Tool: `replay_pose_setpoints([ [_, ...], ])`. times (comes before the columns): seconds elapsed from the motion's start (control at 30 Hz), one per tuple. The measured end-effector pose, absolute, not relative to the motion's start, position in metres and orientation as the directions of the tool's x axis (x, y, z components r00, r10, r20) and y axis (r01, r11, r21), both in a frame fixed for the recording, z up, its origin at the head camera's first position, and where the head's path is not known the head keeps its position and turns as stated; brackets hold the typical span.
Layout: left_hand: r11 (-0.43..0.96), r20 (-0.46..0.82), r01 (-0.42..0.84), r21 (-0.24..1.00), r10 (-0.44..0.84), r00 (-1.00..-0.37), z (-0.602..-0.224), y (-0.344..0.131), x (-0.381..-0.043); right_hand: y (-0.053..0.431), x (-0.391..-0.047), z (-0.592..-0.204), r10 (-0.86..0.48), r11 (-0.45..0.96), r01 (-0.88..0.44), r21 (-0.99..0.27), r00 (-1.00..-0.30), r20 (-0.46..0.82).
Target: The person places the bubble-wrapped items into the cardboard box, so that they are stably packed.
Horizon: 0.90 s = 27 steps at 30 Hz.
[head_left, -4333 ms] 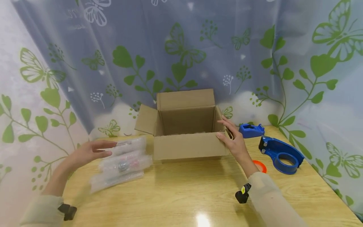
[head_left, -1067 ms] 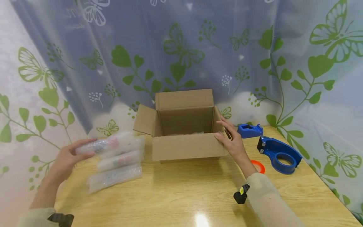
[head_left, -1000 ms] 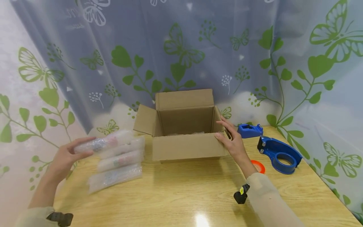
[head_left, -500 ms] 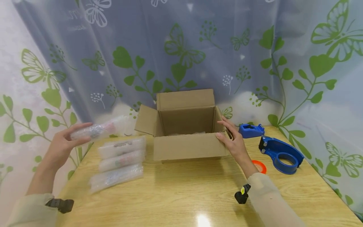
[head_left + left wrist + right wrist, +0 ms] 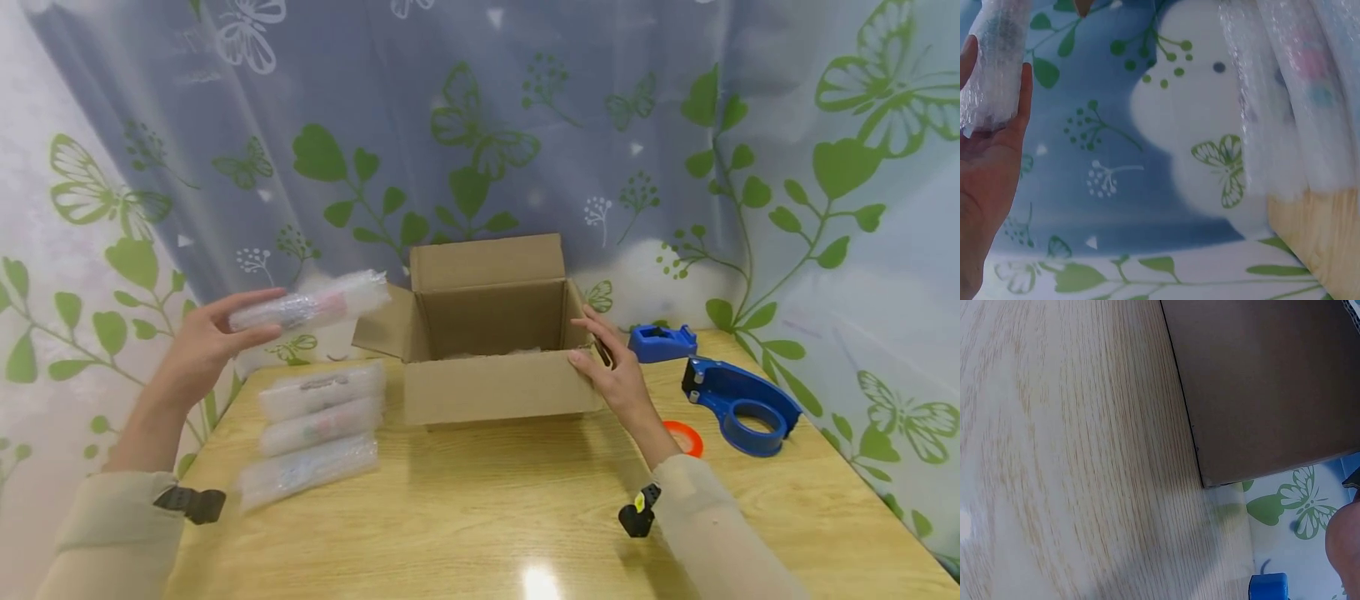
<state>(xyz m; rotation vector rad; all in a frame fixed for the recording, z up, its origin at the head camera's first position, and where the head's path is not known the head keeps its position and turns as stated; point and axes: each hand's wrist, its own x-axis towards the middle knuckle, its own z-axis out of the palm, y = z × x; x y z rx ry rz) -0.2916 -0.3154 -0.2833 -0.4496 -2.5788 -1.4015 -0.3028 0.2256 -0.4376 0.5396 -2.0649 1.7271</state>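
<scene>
My left hand (image 5: 202,346) holds one end of a bubble-wrapped roll (image 5: 318,305) between thumb and fingers, raised above the table. Pink and bluish patches show through its wrap. The far end of the roll overlaps the left flap of the open cardboard box (image 5: 498,387) in the head view. At the box's right front corner, my right hand (image 5: 621,375) grips the edge, thumb on the front flap and fingers along the right side. A bit of clear bubble wrap shows inside the box; its floor is mostly hidden by the front. Three more bubble-wrapped rolls (image 5: 322,427) lie side by side on the left.
A small blue tape dispenser (image 5: 663,343) stands right of the box. Nearer are a blue hand-held tape gun (image 5: 742,408) and an orange tape roll (image 5: 686,437), partly behind my right forearm. A patterned curtain (image 5: 510,125) hangs close behind the wooden table (image 5: 450,517).
My left hand, earlier bare over the rolls, has taken one, lifted it off the others, then brought it up and right toward the box. My right hand has stayed on the box.
</scene>
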Motion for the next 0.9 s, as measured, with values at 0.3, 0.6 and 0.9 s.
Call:
replay_pose_setpoints([
  [0.3, 0.386, 0.318, 0.409, 0.827, 0.277, -0.906, -0.276, -0.256, -0.309, 0.225, -0.304, -0.438, -0.047, 0.160, -0.532, -0.832, -0.846, 0.532],
  [0.6, 0.285, 0.314, 0.425, 0.859, 0.362, -0.877, -0.288, -0.191, -0.334, 0.226, -0.302, -0.441, -0.041, 0.169, -0.522, -0.836, -0.851, 0.523],
  [0.9, 0.419, 0.248, 0.396, 0.817, 0.363, -0.898, -0.283, -0.154, -0.345, 0.224, -0.300, -0.437, -0.026, 0.164, -0.516, -0.841, -0.855, 0.519],
])
